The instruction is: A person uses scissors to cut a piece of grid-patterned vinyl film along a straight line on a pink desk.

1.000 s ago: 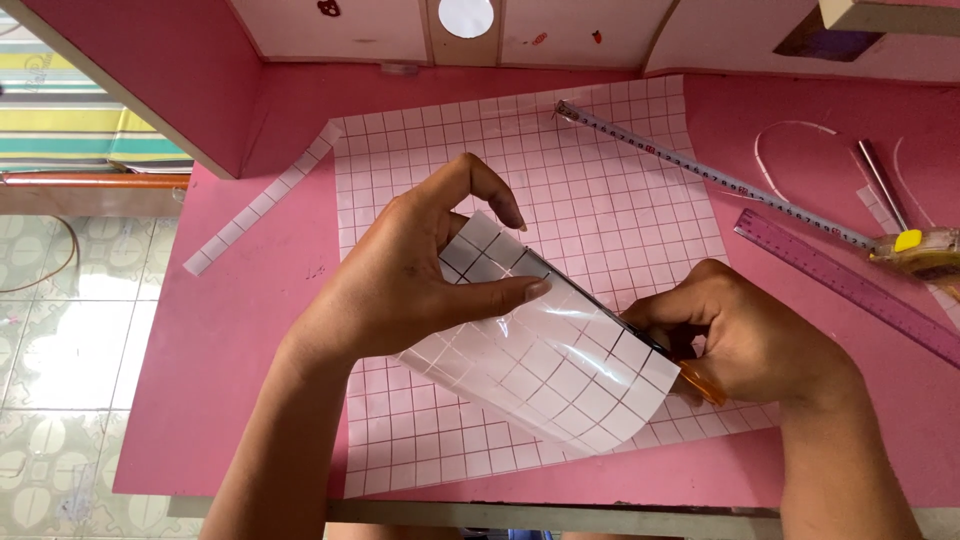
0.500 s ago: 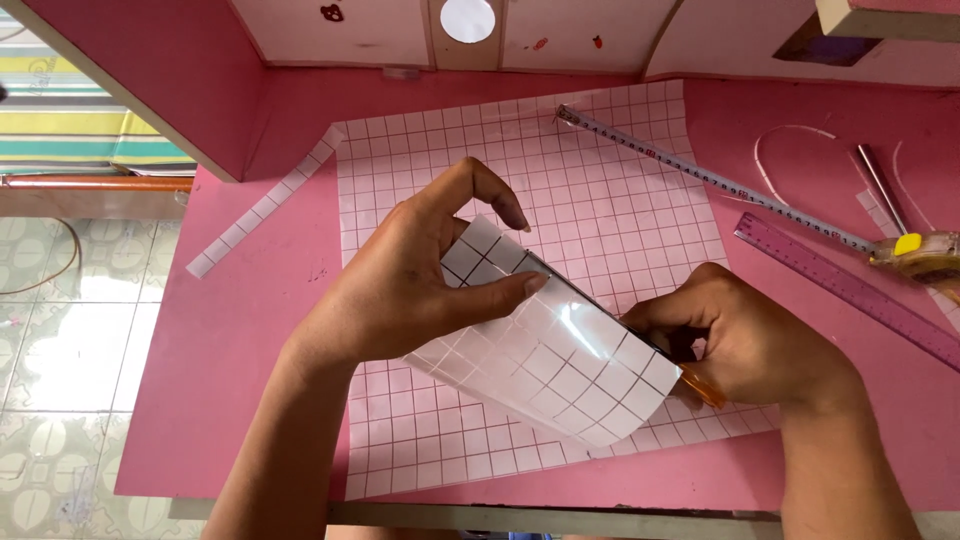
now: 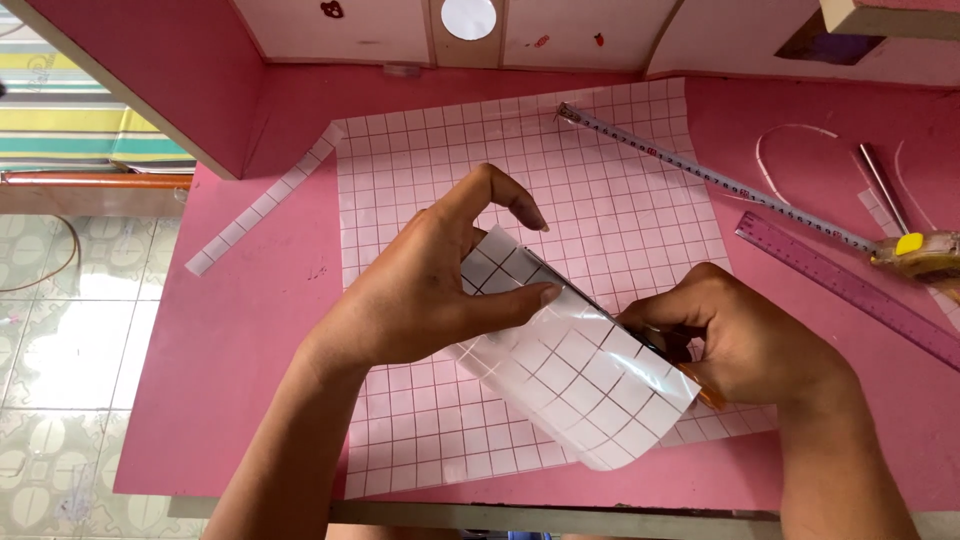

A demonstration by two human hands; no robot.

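Observation:
A pink sheet with a white grid [image 3: 480, 160] lies flat on the pink tabletop [image 3: 250, 330]. On it sits a curled, glossy white gridded piece [image 3: 580, 385]. My left hand [image 3: 440, 280] pinches the upper edge of that curled piece between thumb and fingers. My right hand [image 3: 745, 335] is closed on a thin tool with an orange handle [image 3: 705, 392], its dark tip hidden at the right side of the curled piece.
A steel measuring tape [image 3: 700, 170] stretches diagonally to its yellow case [image 3: 920, 250] at the right. A purple ruler [image 3: 850, 285] lies below it. A narrow gridded strip [image 3: 265, 200] rests at the left. White wire loops [image 3: 790, 140] sit far right. Tiled floor [image 3: 60, 360] is left.
The curled gridded piece has shifted slightly and rolled a bit tighter under my left hand. Both hands have stayed almost in place.

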